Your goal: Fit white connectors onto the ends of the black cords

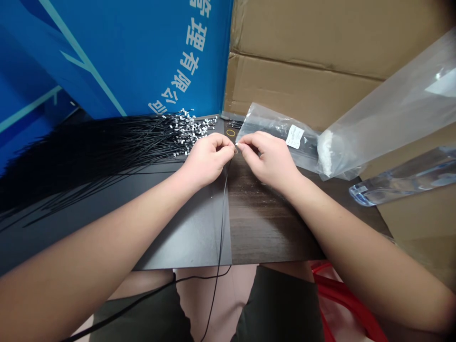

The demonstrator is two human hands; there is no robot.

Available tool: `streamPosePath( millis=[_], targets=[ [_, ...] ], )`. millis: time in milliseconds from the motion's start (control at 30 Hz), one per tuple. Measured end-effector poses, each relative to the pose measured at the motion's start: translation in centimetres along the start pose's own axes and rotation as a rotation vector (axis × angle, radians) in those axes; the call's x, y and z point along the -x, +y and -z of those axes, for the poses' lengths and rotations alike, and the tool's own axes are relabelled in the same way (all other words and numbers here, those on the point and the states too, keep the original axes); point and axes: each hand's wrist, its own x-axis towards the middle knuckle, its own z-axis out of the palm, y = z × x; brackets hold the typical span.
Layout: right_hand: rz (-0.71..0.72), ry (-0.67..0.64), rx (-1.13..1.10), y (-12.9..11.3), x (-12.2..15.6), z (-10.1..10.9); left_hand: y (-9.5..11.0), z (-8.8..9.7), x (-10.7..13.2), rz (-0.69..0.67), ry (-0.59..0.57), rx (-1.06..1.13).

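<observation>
L hand (206,160) & R hand (267,159) together, fingertips pinching end of thin black cord (224,213), which hangs down over table (270,223) edge; bundle of cords (107,152) fanned at L, metal-looking tips kept w/in reach.

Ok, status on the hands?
Left hand, right hand pinched together, fingertips meeting. Thin black wire running down from the pinch. Heap of metal-tipped black wires by left; bagged bundle by right.

Table (270,228) bearing loose ties (117,147) at left and a bag (281,130) at right, a second bag (388,114) beyond it. Between them, left hand (206,159) and right hand (269,161) meet on a cable tie (223,213). Behind: board (107,57), left; cardboard (302,61), right.
</observation>
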Motion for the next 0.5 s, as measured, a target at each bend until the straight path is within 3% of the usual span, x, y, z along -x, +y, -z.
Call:
streamPosePath(
  millis=[500],
  targets=[
    [0.014, 0.008, 0.048, -0.09, 0.02, -0.08, 0.11, -0.07, 0.07, -0.003, 0.008, 0.005]
  ],
)
